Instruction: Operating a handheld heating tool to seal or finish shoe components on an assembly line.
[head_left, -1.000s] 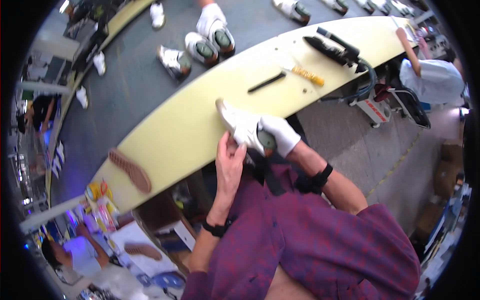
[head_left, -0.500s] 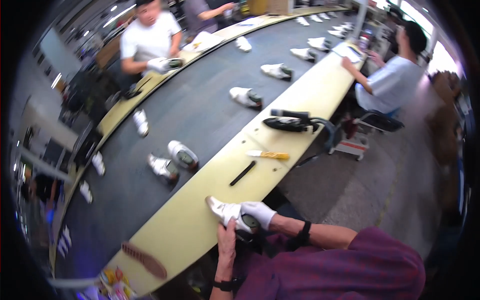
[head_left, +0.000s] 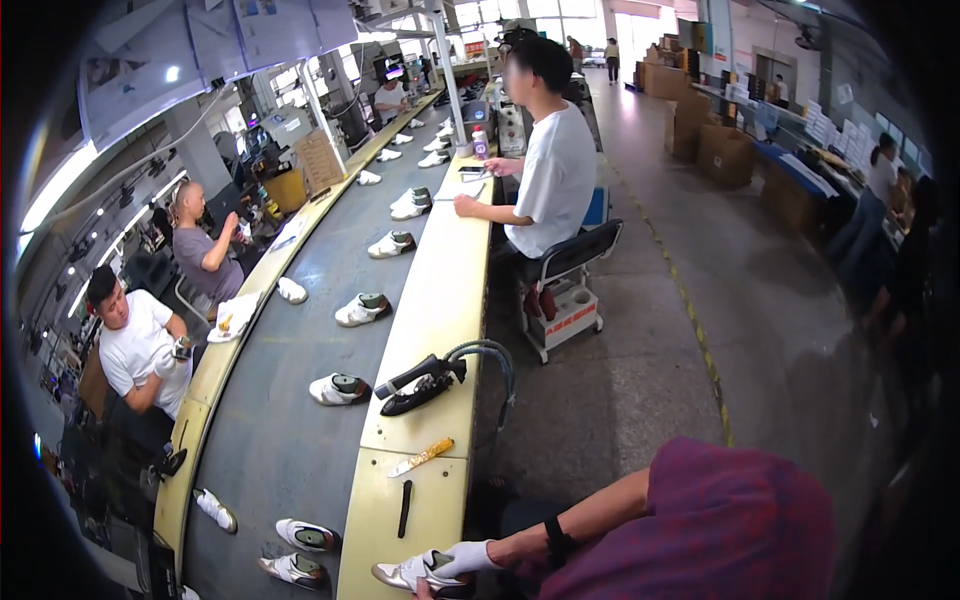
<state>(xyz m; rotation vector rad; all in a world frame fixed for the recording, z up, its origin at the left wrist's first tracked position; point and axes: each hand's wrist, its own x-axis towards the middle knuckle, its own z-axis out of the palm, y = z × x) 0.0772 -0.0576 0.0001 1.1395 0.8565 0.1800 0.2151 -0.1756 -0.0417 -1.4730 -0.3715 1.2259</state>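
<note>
A white shoe with a tan toe and dark green lining (head_left: 400,573) is held low over the pale yellow bench edge. My right hand (head_left: 468,558), in a white glove, grips it at the collar. Only a few bare fingers of my left hand (head_left: 424,589) show at the lower edge of the picture, closed against the shoe's side. Just beyond the shoe lie a thin black stick-like tool (head_left: 405,508) and a tool with a yellow handle and whitish end (head_left: 422,457).
A black handheld tool with a hose (head_left: 418,386) rests farther up the bench (head_left: 425,300). Left of it runs a grey conveyor (head_left: 270,400) carrying several white shoes (head_left: 340,389). A seated co-worker (head_left: 555,170) is ahead; two more people (head_left: 150,345) sit across the belt.
The view has swung up and to the right, so the aisle shows and the shoe appears lower. Both hands still hold the shoe; most of my left hand has left the picture.
</note>
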